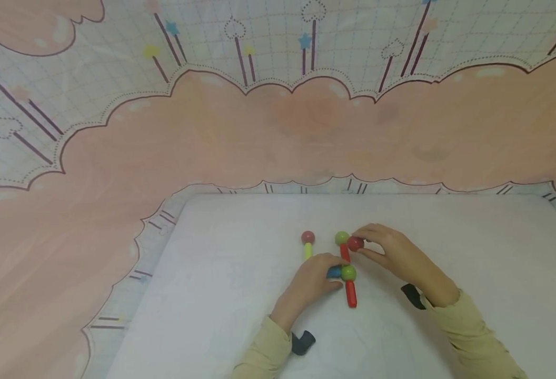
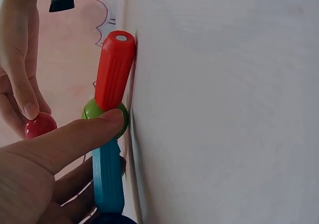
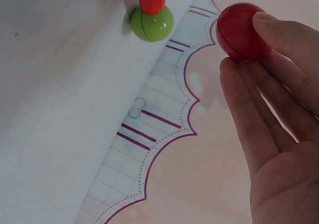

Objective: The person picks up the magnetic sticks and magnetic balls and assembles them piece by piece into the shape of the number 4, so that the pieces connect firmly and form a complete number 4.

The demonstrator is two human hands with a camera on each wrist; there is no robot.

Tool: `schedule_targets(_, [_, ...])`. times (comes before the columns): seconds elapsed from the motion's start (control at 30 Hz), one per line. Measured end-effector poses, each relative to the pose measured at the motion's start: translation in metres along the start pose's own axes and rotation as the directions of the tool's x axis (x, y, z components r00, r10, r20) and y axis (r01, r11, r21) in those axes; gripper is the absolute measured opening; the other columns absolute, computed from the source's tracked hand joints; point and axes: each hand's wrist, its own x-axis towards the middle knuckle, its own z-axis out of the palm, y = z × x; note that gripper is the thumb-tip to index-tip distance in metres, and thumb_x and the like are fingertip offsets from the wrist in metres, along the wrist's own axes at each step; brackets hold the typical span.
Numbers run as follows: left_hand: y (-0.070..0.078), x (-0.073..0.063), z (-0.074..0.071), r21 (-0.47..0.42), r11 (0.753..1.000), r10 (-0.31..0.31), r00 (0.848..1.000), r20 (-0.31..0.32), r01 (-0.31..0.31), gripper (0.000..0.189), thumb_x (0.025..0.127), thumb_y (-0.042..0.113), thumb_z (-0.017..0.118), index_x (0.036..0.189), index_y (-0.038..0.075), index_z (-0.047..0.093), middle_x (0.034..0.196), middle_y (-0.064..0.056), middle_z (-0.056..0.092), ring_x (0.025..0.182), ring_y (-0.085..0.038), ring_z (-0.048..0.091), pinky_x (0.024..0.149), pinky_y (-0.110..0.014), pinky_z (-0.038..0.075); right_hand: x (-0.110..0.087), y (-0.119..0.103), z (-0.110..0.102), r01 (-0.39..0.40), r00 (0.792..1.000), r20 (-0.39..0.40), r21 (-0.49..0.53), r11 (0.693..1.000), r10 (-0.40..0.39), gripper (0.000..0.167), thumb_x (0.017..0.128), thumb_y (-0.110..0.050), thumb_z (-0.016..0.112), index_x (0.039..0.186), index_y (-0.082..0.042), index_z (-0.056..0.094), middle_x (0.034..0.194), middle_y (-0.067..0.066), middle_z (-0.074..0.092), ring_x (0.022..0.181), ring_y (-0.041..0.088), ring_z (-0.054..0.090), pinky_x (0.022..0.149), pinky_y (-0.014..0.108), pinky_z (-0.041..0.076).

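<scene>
My left hand [image 1: 306, 281] pinches the near green ball [image 1: 348, 273] of a ball-and-rod toy lying on the table. From that ball a red rod [image 1: 351, 296] points toward me, a blue rod [image 1: 334, 271] runs left under my fingers, and another red rod [image 1: 344, 253] leads to a far green ball [image 1: 341, 238]. In the left wrist view, a dark blue ball [image 2: 114, 218] shows at the blue rod's end. My right hand [image 1: 394, 255] holds a loose red ball [image 3: 241, 32] between thumb and fingertips, just right of the far green ball.
Left of the red rods, a yellow-green rod [image 1: 308, 250] carries a red ball [image 1: 308, 237]; its near end is hidden by my left hand. Everything lies on a white tabletop [image 1: 221, 237]. A patterned cloth [image 1: 259, 137] hangs behind and at the left.
</scene>
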Motion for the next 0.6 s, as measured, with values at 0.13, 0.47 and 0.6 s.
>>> schedule_targets(0.13, [0.003, 0.001, -0.001, 0.031, 1.000, -0.002, 1.000, 0.007, 0.002, 0.049, 0.082, 0.017, 0.083, 0.128, 0.019, 0.065, 0.120, 0.005, 0.066, 0.111, -0.011, 0.059, 0.103, -0.025, 0.047, -0.005, 0.001, -0.001, 0.009, 1.000, -0.004, -0.008, 1.000, -0.009, 0.038, 0.080, -0.010, 0.082, 0.116, -0.007, 0.070, 0.113, 0.006, 0.070, 0.105, 0.024, 0.067, 0.089, 0.043, 0.057])
schedule_targets(0.47, [0.005, 0.004, -0.004, 0.101, 0.991, 0.087, 0.996, -0.003, -0.086, 0.042, 0.083, 0.018, 0.082, 0.123, 0.021, 0.070, 0.118, 0.005, 0.063, 0.106, -0.010, 0.057, 0.097, -0.019, 0.048, -0.017, 0.005, 0.001, 0.077, 0.995, -0.059, -0.015, 0.997, -0.078, 0.037, 0.077, -0.006, 0.084, 0.111, -0.006, 0.070, 0.107, 0.004, 0.070, 0.098, 0.021, 0.068, 0.084, 0.040, 0.059])
schedule_targets(0.6, [0.004, 0.006, -0.003, 0.140, 0.977, 0.164, 0.986, -0.006, -0.161, 0.035, 0.083, 0.018, 0.081, 0.117, 0.023, 0.074, 0.121, 0.004, 0.062, 0.112, -0.011, 0.054, 0.100, -0.019, 0.046, -0.023, 0.006, 0.003, 0.089, 0.993, -0.078, -0.028, 0.996, -0.091, 0.038, 0.076, -0.004, 0.084, 0.111, -0.006, 0.070, 0.107, 0.004, 0.071, 0.097, 0.021, 0.069, 0.082, 0.040, 0.059])
